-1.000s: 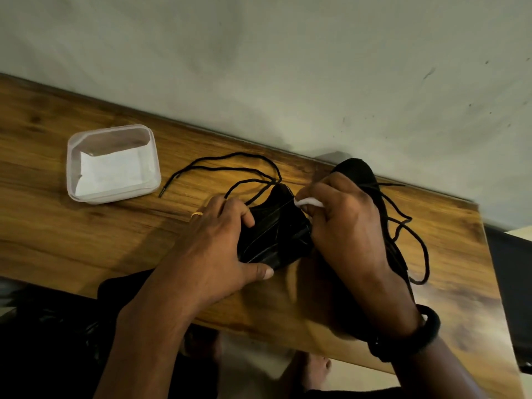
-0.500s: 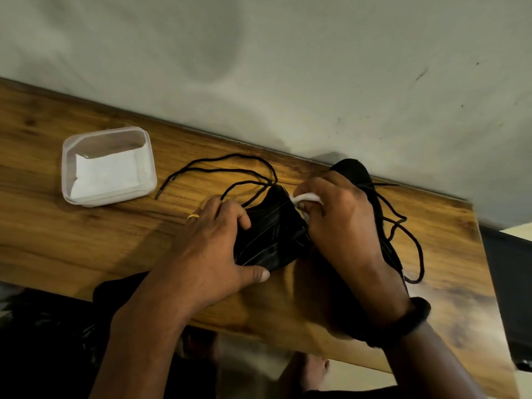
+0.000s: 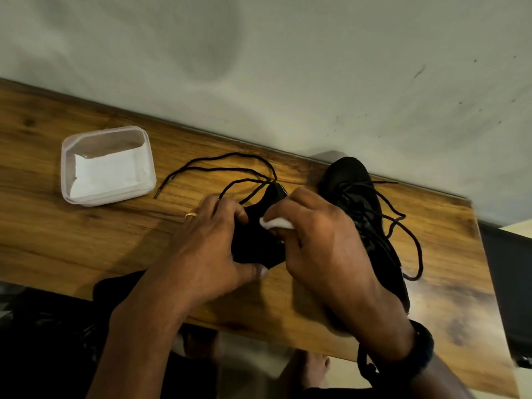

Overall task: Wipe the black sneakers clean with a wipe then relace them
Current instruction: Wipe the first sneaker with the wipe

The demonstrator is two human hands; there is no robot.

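Note:
A black sneaker (image 3: 256, 243) lies on the wooden table (image 3: 86, 234), mostly hidden between my hands. My left hand (image 3: 207, 249) grips its left side, thumb under the near end. My right hand (image 3: 319, 240) pinches a white wipe (image 3: 275, 223) and holds it against the top of that sneaker. Its loose black lace (image 3: 218, 168) trails away to the left across the table. A second black sneaker (image 3: 359, 203) lies behind my right hand, its lace (image 3: 408, 240) loosely threaded and looping to the right.
A clear plastic tub (image 3: 106, 165) holding white wipes stands at the left on the table. A grey wall (image 3: 288, 67) runs close behind the far edge. A dark object (image 3: 506, 283) sits past the table's right end. Bare feet show below the near edge.
My right hand with the wipe has slid down and left over the sneaker's top, uncovering more of the second sneaker. My left hand keeps its grip.

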